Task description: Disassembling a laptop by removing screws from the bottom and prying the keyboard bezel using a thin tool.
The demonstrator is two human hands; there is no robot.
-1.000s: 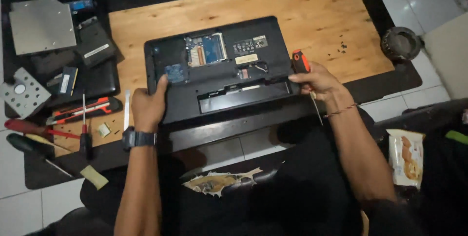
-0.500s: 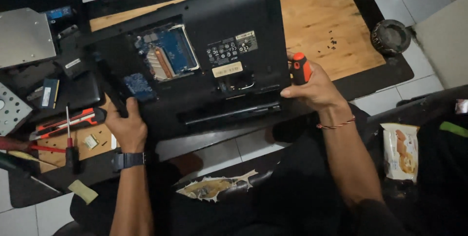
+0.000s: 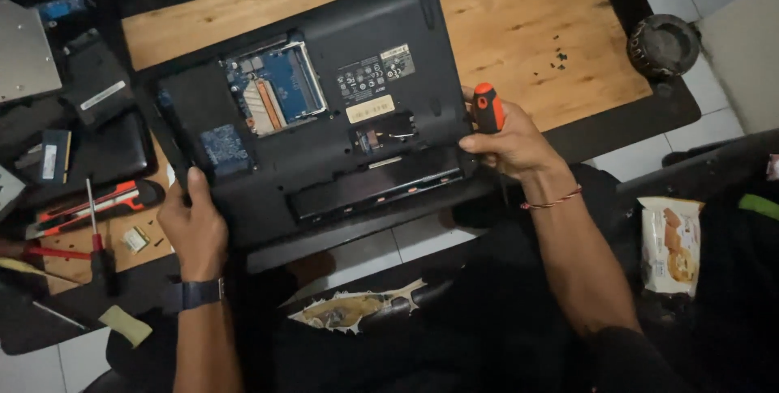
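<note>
A black laptop (image 3: 324, 117) lies bottom-up and tilted over the wooden table (image 3: 519, 20), its open bay showing blue circuit boards. My left hand (image 3: 193, 227) grips its near left corner. My right hand (image 3: 507, 143) holds its right edge and also clasps a screwdriver with an orange and black handle (image 3: 488, 107). A dark watch sits on my left wrist, a thin red band on my right.
Removed covers and a metal drive (image 3: 24, 52) lie at the left on a black mat. Red-handled screwdrivers (image 3: 93, 235) and a cutter (image 3: 89, 202) rest near my left hand. Small screws (image 3: 558, 59) dot the wood. A round dark dish (image 3: 664, 42) and a snack packet (image 3: 670, 243) sit at the right.
The laptop has been lifted off the table and tipped towards me, turning a little. Both hands stayed on its edges; the view has shifted closer.
</note>
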